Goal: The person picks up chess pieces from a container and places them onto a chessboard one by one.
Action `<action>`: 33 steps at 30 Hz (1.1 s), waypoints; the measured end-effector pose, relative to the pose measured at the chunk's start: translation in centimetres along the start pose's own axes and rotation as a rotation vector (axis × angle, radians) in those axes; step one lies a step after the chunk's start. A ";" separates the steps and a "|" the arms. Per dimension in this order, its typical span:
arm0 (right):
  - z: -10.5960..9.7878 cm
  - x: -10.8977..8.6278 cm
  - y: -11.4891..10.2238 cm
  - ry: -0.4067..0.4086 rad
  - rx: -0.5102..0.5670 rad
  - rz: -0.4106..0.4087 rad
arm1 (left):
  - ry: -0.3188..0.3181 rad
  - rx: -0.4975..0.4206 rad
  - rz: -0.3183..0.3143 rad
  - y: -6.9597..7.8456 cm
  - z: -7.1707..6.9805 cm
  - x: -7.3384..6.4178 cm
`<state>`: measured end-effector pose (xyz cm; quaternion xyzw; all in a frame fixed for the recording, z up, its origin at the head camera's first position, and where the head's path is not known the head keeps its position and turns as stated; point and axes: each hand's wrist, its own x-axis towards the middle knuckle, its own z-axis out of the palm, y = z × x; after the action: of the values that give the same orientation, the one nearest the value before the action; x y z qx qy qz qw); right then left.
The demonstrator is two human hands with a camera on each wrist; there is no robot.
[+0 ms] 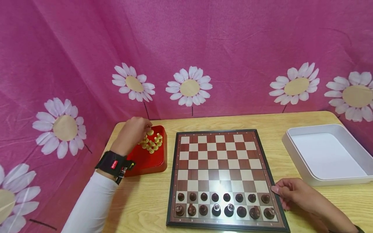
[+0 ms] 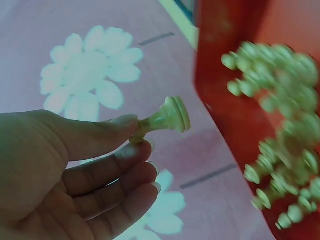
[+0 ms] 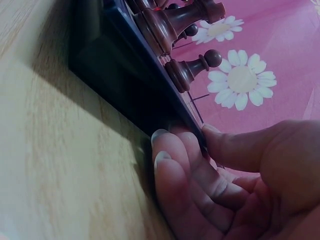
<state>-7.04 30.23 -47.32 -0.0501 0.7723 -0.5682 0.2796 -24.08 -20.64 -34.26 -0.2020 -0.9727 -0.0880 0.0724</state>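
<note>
White sleeve (image 1: 90,200), left hand (image 1: 132,134) partly hiding red box (image 1: 150,163), white tray (image 1: 329,155), curtain (image 1: 233,38)

The right hand (image 3: 235,192) pinches the dark board edge (image 3: 131,82) near a brown pawn (image 3: 182,74).

From above the desk (image 1: 142,197), the head view faces forward and down to its far edge. Close up, the left wrist view looks past the left hand (image 1: 131,135) toward the red box (image 1: 148,162) near the far left corner; the right wrist view, tilted, sits low at the right edge of the chessboard (image 1: 215,165). Head and left share the box, head and right the chessboard.
</note>
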 end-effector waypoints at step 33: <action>0.0 -0.1 0.2 0.013 -0.004 -0.013 | -0.056 -0.088 0.115 7.5 4.6 4.8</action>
<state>-6.94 30.37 -47.46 -0.0521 0.7750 -0.5686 0.2708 -25.86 -11.12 -36.86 -0.2628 -0.9564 -0.1207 0.0409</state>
